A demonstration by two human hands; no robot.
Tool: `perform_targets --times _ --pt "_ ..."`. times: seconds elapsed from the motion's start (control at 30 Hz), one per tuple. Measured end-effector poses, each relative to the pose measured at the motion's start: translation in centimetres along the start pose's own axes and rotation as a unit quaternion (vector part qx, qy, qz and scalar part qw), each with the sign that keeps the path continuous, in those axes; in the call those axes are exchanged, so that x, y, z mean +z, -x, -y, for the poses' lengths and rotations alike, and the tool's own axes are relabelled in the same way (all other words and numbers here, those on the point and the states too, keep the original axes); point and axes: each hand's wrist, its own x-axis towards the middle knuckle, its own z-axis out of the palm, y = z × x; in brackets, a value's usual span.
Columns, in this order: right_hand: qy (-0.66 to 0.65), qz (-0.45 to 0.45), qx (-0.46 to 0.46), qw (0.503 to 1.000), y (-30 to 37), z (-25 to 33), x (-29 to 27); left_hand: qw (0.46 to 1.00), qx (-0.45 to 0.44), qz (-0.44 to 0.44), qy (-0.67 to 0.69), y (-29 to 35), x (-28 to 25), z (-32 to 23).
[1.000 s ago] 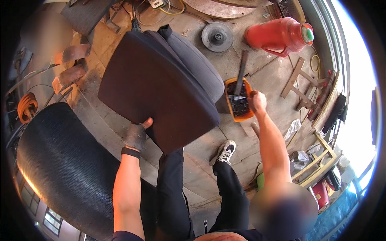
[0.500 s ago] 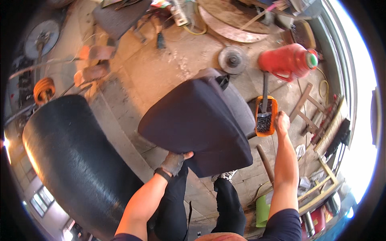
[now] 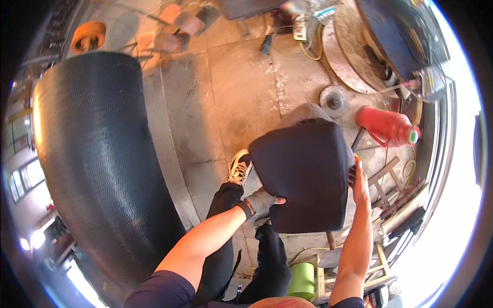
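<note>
A bulky, dark fabric-covered cushion (image 3: 303, 174) is tilted in front of my legs, with a greyer part (image 3: 308, 112) showing behind its far edge. My left hand (image 3: 263, 201), in a grey work glove, grips its near left edge with the thumb on top. My right hand (image 3: 360, 180), bare, is beside the cushion's right edge, its fingers closed on an orange tray (image 3: 357, 158). Only a sliver of that tray's rim shows; the cushion hides the rest. A tool handle (image 3: 358, 138) sticks out past the cushion.
A large black curved roll (image 3: 102, 154) fills the left side. At the right are a red thermos flask (image 3: 385, 126), a round metal disc (image 3: 334, 101) and a wooden frame (image 3: 385, 179). A green cylinder (image 3: 302, 280) is near my legs. Brick blocks (image 3: 187, 24) lie farther off.
My view has turned, so the room has shifted. The cushion has swung to the right and now covers most of the orange tray. My left foot has come into view.
</note>
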Motion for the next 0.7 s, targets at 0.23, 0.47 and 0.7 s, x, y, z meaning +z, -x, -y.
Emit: perform_targets --times 0.23,0.47,0.7 --pt "0.024 0.036 -0.064 0.997 5.9 0.0 -1.2 0.998 0.032 0.041 -0.021 0.7 3.1 -1.4" --pt "0.231 0.01 -0.126 0.965 9.6 1.4 5.3 0.958 0.009 -0.138 0.252 0.7 5.8 0.7" --pt "0.515 -0.053 -0.427 0.741 6.0 9.6 10.9 0.843 0.043 -0.164 0.511 1.4 2.4 -0.2"
